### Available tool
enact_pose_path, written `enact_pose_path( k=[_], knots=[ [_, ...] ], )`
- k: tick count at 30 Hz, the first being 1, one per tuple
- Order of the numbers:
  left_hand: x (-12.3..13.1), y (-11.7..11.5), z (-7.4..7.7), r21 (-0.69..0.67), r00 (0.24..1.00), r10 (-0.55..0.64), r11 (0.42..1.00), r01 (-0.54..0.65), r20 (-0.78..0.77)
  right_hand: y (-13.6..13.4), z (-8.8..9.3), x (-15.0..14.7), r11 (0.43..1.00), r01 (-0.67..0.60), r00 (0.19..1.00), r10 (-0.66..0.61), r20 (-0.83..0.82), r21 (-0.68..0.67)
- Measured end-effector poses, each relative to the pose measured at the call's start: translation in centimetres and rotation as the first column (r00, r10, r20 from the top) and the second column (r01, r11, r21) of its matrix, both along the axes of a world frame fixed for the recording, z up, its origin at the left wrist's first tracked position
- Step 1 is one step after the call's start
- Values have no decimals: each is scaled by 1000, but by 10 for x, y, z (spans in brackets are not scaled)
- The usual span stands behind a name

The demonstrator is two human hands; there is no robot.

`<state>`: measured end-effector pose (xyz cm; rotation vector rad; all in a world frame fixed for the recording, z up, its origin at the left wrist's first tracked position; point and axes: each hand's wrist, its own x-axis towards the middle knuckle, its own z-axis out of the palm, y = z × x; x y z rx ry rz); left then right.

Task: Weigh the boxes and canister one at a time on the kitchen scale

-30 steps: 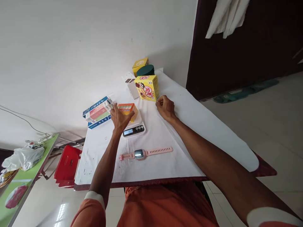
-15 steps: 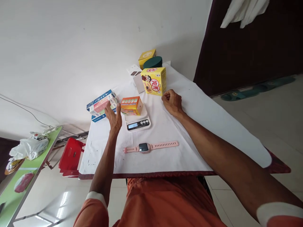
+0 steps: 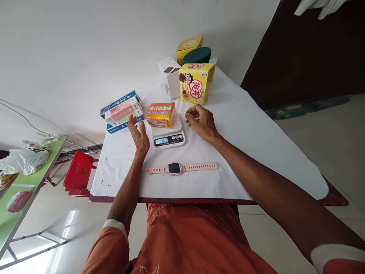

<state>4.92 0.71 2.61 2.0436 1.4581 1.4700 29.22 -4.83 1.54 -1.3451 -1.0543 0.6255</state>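
Observation:
An orange and yellow box (image 3: 161, 115) rests on a white digital scale (image 3: 169, 140), whose display is lit. My left hand (image 3: 138, 136), fingers apart and holding nothing, is just left of the scale, in front of a stack of blue and pink boxes (image 3: 122, 112). To the right of the scale is my right hand (image 3: 201, 121), its fingers curled, with nothing visible in them. Nearer the front edge lies a pink smartwatch (image 3: 174, 168) with its strap stretched out flat.
Behind my right hand stand a yellow snack box (image 3: 196, 83), a white box (image 3: 171, 78), a dark green round lid (image 3: 197, 55) and another yellow box (image 3: 188, 45). A red chair (image 3: 80, 173) and a green table (image 3: 31, 186) are at the left.
My right hand has moved left, away from the yellow snack box and closer to the scale, its fingers loosening a little. The scale's reading has changed. The view has shifted slightly.

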Motion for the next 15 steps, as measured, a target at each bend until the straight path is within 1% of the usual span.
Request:
enact_pose_path(
  k=[3,5,9,12,15],
  knots=[
    [-6,2,2,-14,1000,-5,1000,5,8,-1,1,-6,996,-32,998,27,-56,-80],
    [-8,4,6,-38,999,-21,999,22,27,-3,4,-7,993,-42,997,34,-69,-114],
    [-10,12,21,-85,991,-130,987,133,33,-15,9,-4,986,-91,991,76,-108,-141],
    [-8,17,37,-127,974,-222,969,214,-50,-33,9,-3,969,-196,974,175,-144,-148],
    [-4,23,55,-126,927,-319,946,299,-195,-54,9,-3,935,-325,944,312,-105,-142]
  ],
)
